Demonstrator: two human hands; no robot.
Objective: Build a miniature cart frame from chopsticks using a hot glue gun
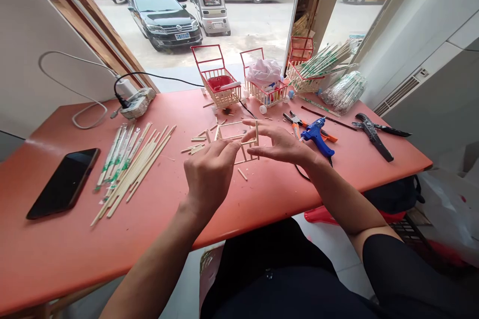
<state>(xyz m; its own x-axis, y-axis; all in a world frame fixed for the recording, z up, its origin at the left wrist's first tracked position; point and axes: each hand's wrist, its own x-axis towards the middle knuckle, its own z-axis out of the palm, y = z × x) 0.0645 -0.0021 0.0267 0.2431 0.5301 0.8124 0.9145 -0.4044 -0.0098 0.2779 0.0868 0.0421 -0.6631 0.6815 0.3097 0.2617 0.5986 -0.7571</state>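
Observation:
A small frame of pale wooden sticks stands on the red table, partly hidden by both hands. My left hand is closed in a pinch at its near side, on what looks like a thin wooden stick running toward an upright. Around the frame's right end curve the fingers and thumb of my right hand, touching the upright there. Short cut sticks lie just left of the frame, and one loose piece is in front of it. What sits under my left fingertips is hidden.
A blue glue gun, pliers and a black-handled tool lie right. Long chopsticks and a phone lie left. Behind stand small stick carts, a wrapped chopstick bundle and a power strip.

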